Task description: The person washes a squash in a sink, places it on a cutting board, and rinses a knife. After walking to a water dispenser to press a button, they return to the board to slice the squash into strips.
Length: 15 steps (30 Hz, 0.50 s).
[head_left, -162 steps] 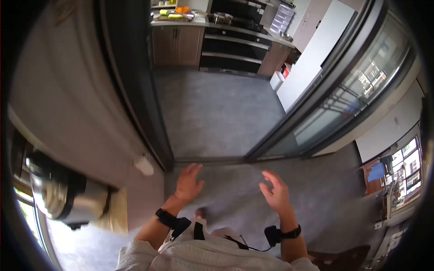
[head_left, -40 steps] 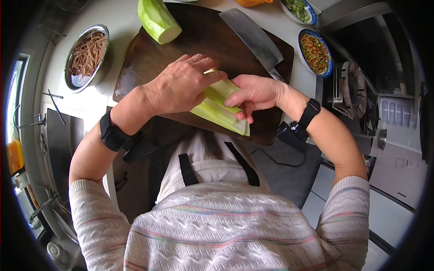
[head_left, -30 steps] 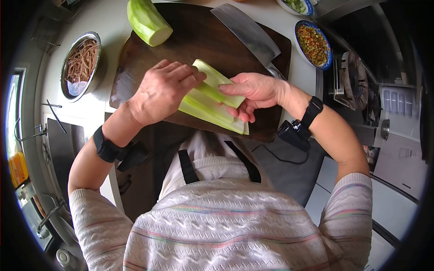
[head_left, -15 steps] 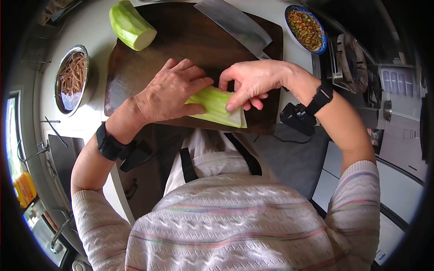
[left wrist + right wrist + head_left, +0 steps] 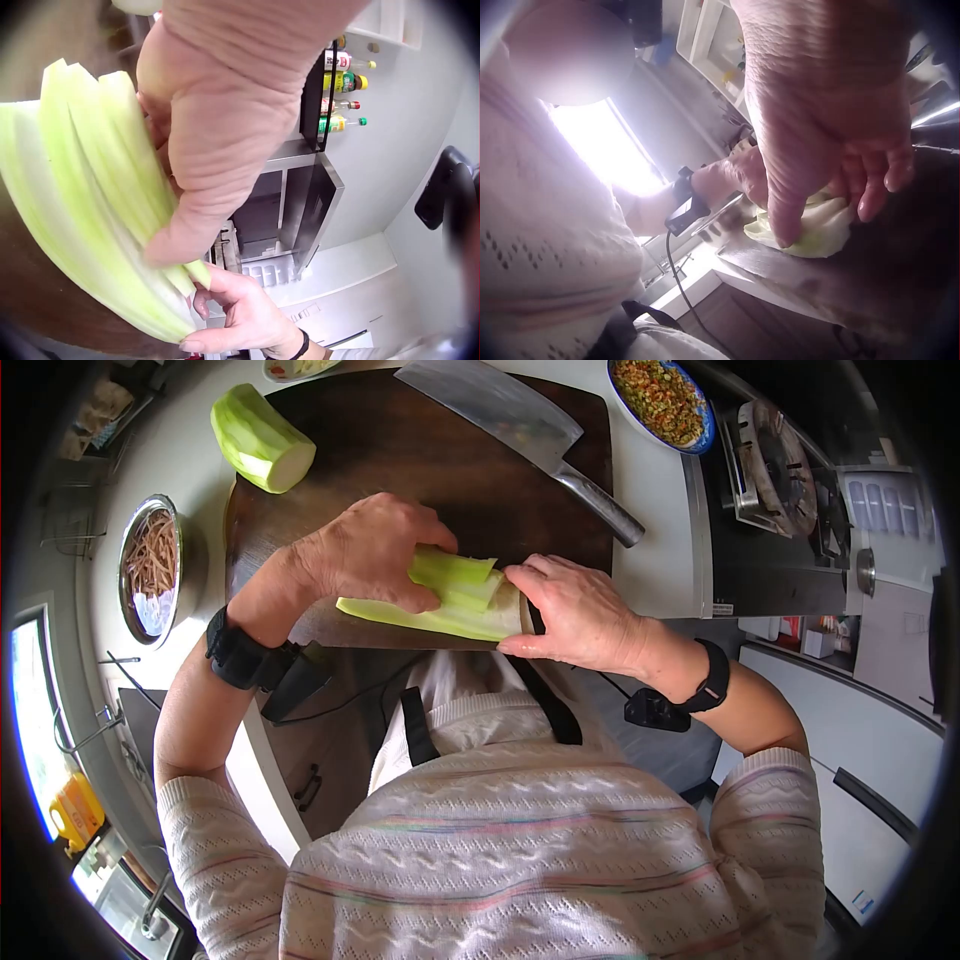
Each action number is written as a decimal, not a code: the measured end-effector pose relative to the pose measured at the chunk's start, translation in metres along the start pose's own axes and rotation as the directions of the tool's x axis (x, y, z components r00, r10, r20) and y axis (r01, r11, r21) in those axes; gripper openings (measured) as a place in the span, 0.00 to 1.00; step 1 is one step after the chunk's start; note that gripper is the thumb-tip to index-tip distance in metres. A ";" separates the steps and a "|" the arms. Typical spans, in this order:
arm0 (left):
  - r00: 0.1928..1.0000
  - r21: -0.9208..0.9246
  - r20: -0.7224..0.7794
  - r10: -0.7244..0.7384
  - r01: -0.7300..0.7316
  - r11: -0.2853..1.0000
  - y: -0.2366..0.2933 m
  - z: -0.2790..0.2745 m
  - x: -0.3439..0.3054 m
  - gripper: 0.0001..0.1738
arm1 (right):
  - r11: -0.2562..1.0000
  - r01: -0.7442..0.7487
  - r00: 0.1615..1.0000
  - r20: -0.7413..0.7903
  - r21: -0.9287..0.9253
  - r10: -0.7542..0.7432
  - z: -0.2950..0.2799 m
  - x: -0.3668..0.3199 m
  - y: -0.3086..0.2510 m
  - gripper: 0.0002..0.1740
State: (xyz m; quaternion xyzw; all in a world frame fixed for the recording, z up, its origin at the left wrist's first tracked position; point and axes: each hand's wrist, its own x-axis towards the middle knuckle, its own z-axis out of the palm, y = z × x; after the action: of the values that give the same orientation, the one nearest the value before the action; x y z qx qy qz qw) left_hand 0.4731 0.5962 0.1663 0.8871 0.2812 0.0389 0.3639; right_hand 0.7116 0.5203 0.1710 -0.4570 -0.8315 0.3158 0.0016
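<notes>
Long pale green slices of peeled gourd (image 5: pixel 430 618) lie stacked at the near edge of the dark cutting board (image 5: pixel 400 450). My left hand (image 5: pixel 375 545) grips across the stack from above, its thumb on the near side. At the right end my right hand (image 5: pixel 580 615) holds the slices (image 5: pixel 97 195) between thumb and fingers. In the right wrist view, its thumb presses the near side of the slices (image 5: pixel 821 232). Farther back on the board lies a cleaver (image 5: pixel 500 405), its handle towards the right. An uncut piece of peeled gourd (image 5: pixel 265 440) sits at the back left corner.
Left of the board stands a metal bowl (image 5: pixel 178 560) of brown strips. A blue-rimmed dish (image 5: pixel 708 435) of chopped mix is at the back right, near a stove (image 5: pixel 775 470). Camera cables hang below the wrists.
Earlier both hands were empty at a doorway. A second ago the right hand held a slice raised over the others; now the slices lie stacked, and that hand has moved round their right end.
</notes>
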 end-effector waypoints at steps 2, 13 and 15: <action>0.999 0.013 -0.030 -0.015 0.015 1.000 0.003 -0.001 0.001 0.27 | 1.000 -0.005 1.000 -0.021 0.000 0.005 0.003 0.000 0.002 0.27; 0.790 -0.116 -0.440 -0.428 0.422 0.899 -0.012 -0.014 0.023 0.28 | 0.999 -0.026 0.999 0.019 0.018 0.026 0.008 -0.002 0.001 0.32; 0.812 0.009 -0.477 -0.337 0.388 0.922 -0.030 -0.009 0.027 0.32 | 1.000 -0.024 1.000 0.020 0.017 0.023 0.008 -0.002 -0.001 0.32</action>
State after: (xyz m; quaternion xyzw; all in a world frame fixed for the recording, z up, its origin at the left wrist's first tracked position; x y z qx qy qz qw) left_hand 0.4792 0.6337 0.1492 0.7994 0.5259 0.1657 0.2387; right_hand 0.7100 0.5141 0.1659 -0.4636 -0.8233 0.3275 -0.0061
